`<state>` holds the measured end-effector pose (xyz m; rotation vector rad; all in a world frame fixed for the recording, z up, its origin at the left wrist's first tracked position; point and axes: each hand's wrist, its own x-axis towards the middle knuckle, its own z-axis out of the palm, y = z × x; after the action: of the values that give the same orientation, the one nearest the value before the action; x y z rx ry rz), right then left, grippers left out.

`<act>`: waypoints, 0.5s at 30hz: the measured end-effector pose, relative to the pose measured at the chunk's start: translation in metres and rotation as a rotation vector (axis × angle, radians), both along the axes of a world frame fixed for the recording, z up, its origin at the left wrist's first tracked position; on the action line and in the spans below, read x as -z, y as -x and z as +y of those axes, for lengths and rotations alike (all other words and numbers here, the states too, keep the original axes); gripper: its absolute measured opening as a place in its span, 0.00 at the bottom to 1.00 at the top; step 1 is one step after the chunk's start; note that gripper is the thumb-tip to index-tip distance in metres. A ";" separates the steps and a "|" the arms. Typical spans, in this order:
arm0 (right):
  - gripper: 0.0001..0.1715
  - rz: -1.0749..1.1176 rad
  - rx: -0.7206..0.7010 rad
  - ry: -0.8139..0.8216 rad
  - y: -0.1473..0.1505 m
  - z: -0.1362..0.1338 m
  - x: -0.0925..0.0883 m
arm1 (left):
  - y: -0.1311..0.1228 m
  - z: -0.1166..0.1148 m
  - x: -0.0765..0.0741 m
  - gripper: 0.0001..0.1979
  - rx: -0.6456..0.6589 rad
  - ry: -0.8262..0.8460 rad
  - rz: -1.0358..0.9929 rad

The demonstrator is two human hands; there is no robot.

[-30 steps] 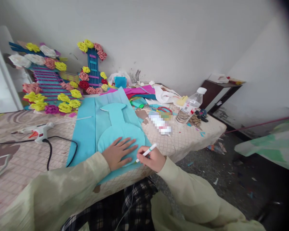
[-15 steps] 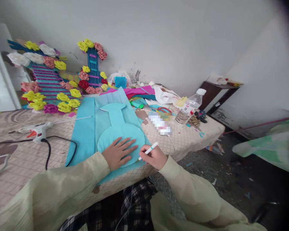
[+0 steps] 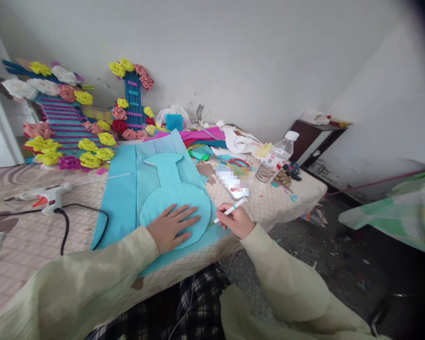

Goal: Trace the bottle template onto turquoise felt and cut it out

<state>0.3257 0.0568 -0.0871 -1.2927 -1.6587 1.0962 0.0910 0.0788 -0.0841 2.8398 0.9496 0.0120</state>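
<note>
My left hand (image 3: 170,226) lies flat, fingers spread, on a light turquoise vase-shaped cut-out (image 3: 172,189) that rests on a darker blue felt sheet (image 3: 118,198). My right hand (image 3: 236,220) is closed on a white marker pen (image 3: 230,210), its tip touching the blue sheet at the right edge of the cut-out's round base.
A hot glue gun (image 3: 46,199) with a black cord lies at the left. Flower-covered blue letter shapes (image 3: 71,123) lean on the wall. Scissors (image 3: 238,163), felt scraps and a plastic bottle (image 3: 273,158) sit at the right, near the table edge. A dark side table (image 3: 313,134) stands beyond.
My right hand with the pen has moved up and to the right along the round edge of the cut-out. The left hand has stayed flat in place.
</note>
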 end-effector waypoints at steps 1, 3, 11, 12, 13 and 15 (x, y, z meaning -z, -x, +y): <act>0.09 0.011 0.008 0.004 -0.001 0.000 -0.001 | -0.001 0.000 -0.002 0.24 -0.005 0.011 0.000; 0.09 0.029 0.020 0.013 -0.004 0.001 -0.004 | -0.003 0.001 -0.006 0.24 -0.015 0.027 0.000; 0.11 0.066 0.005 0.041 -0.006 0.007 -0.007 | -0.032 0.013 -0.018 0.11 0.049 -0.045 -0.105; 0.10 0.062 -0.007 0.043 -0.005 0.007 -0.006 | -0.036 0.014 -0.017 0.09 0.052 -0.057 -0.133; 0.10 0.059 -0.020 0.044 -0.003 0.007 -0.005 | -0.038 0.014 -0.014 0.09 0.049 -0.067 -0.156; 0.09 0.053 -0.046 0.046 0.000 0.007 -0.003 | -0.042 0.014 -0.009 0.10 0.034 -0.082 -0.185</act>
<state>0.3260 0.0640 -0.0838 -1.2500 -1.6398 1.1921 0.1325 0.0932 -0.0754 2.8659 0.8812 0.3116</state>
